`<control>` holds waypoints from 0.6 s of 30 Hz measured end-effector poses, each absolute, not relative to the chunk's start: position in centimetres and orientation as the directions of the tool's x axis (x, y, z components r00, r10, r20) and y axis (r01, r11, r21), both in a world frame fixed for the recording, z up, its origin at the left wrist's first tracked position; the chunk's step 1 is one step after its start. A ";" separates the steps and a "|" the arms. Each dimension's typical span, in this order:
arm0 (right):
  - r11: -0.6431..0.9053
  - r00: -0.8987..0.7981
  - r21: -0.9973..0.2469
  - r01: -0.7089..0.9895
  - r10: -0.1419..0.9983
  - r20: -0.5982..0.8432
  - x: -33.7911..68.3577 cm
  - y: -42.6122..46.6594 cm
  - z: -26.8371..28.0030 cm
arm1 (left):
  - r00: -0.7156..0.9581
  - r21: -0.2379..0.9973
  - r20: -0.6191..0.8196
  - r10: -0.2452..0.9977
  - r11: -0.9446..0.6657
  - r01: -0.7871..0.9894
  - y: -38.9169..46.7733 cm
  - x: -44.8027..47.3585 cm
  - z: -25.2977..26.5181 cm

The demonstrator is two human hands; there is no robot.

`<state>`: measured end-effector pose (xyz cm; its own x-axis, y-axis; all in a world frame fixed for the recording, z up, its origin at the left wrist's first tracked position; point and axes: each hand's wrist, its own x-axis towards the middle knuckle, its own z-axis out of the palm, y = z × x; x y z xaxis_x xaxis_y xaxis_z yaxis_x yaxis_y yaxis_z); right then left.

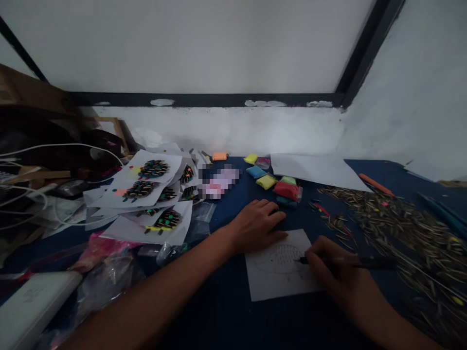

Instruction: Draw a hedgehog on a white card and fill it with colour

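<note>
My right hand (333,270) grips a dark pen (365,262), its tip touching a small white sheet of paper (262,287). On this sheet is a line drawing (282,257) of a rounded animal shape with rows of short marks inside. My left hand (257,226) rests at the sheet's upper left edge, palm down with fingers stretched out. Just beyond the left hand lie small packets of coloured clay-like material, among them a red packet (286,190) and a yellow packet (266,182).
Striped seeds (404,228) spread over the right of the blue table (226,316). Sheets bearing seed-covered animal figures (155,168) overlap at the left. Plastic bags (109,277), a white box (36,296) and white cables (73,145) lie further left. A blank white sheet (314,168) lies by the wall.
</note>
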<state>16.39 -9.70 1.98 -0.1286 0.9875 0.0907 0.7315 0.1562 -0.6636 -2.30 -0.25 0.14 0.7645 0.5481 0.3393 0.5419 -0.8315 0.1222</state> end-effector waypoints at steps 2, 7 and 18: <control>0.151 -0.124 -0.665 0.732 0.988 0.089 16.4 -9.7 2.0 | 0.765 0.125 0.338 0.549 -0.831 0.541 -0.3 -2.3 0.1; 0.123 -0.118 -0.683 0.720 0.992 0.055 16.3 -9.7 2.1 | 0.764 0.134 0.339 0.549 -0.832 0.538 -0.2 -2.3 0.1; 0.108 -0.066 -0.682 0.723 0.994 0.088 16.9 -9.9 1.7 | 0.767 0.132 0.326 0.552 -0.830 0.542 -0.3 -2.4 0.2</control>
<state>16.91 -9.85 1.74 -0.0663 0.9939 0.0877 0.7234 0.1084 -0.6818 -2.36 -0.30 0.21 0.7670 0.5525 0.3262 0.5418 -0.8301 0.1320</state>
